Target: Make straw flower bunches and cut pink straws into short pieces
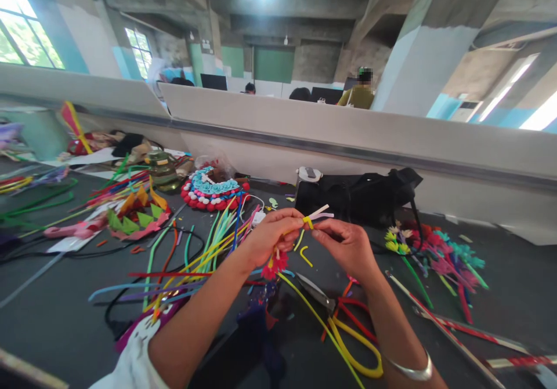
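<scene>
My left hand (272, 235) and my right hand (343, 244) meet above a dark table (65, 319). Both are closed in a pinch on a small bundle of pale pipe cleaners (319, 212) bound by a yellow pipe cleaner wrap (308, 222). A red fluffy flower (275, 263) hangs just under my left hand. Loose yellow ends (304, 255) curl below the bundle. A silver bangle (411, 370) sits on my right wrist. Scissors (317, 292) lie on the table under my hands.
Many coloured pipe cleaners (191, 255) spread to the left, and long yellow ones (348, 342) loop in front. Finished flowers (435, 253) lie right, a black bag (361, 195) behind, a round red and blue piece (211, 189) further back. People sit beyond the partition (304, 122).
</scene>
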{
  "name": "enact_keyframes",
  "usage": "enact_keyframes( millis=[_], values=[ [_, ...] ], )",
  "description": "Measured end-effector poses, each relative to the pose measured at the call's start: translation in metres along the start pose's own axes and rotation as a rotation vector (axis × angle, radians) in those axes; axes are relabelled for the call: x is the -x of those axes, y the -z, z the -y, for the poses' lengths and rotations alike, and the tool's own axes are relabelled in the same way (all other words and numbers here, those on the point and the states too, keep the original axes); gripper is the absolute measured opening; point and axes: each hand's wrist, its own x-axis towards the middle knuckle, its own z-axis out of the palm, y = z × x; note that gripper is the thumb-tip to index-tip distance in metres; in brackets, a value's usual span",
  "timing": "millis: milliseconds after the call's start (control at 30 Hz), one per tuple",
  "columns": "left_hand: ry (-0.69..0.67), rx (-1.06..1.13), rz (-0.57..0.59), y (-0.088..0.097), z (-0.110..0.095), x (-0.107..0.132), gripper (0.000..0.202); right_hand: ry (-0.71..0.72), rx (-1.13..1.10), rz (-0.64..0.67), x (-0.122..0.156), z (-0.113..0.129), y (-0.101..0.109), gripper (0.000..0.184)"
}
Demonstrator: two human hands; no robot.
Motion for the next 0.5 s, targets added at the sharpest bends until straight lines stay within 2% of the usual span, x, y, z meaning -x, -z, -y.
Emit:
enact_keyframes(
  millis=[133, 333, 500],
  values=[
    [-0.016, -0.033, 0.030, -0.002, -0.002, 0.002, 0.018, -0.011, -0.067, 0.029, 0.000, -0.001, 0.001, 0.015],
    [0.010, -0.074, 0.014, -0.003, -0.001, 0.004, 0.017, -0.067, -0.215, 0.157, -0.003, -0.007, 0.002, 0.016],
    [0.115, -0.320, 0.159, 0.001, 0.002, 0.006, 0.018, -0.067, -0.147, 0.245, -0.003, -0.008, 0.011, 0.020]
  ],
)
